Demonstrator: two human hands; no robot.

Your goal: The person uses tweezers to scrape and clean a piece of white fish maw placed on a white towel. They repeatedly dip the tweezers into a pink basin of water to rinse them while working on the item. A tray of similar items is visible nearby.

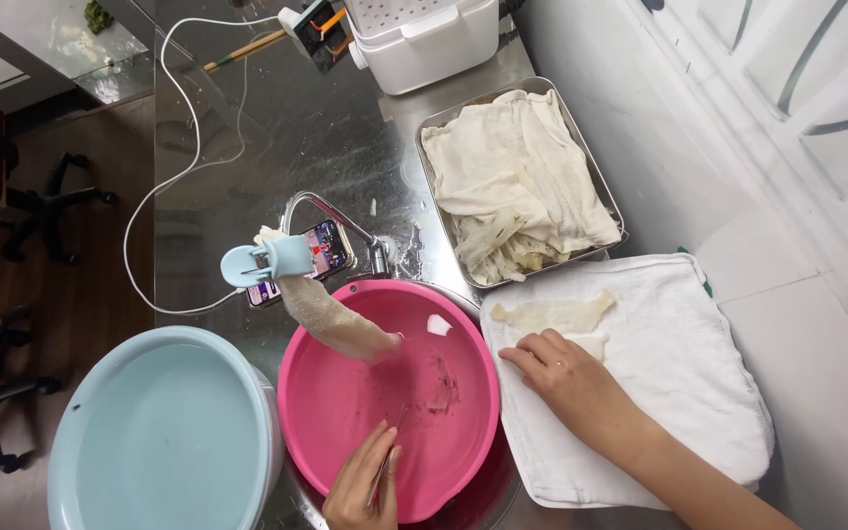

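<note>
My left hand rests at the near rim of a pink basin of water and grips thin metal tweezers that point into it. A small pale translucent piece lies under the water, and a white bit floats near the far side. My right hand lies flat on a white folded towel, fingers apart, touching a pale piece. A longer pale flat piece lies on the towel just beyond the fingers.
A light blue basin of water stands left of the pink one. A metal tray with a cream cloth and pale strips sits behind the towel. A phone in a blue clamp hangs by the tap. A white bin stands at the back.
</note>
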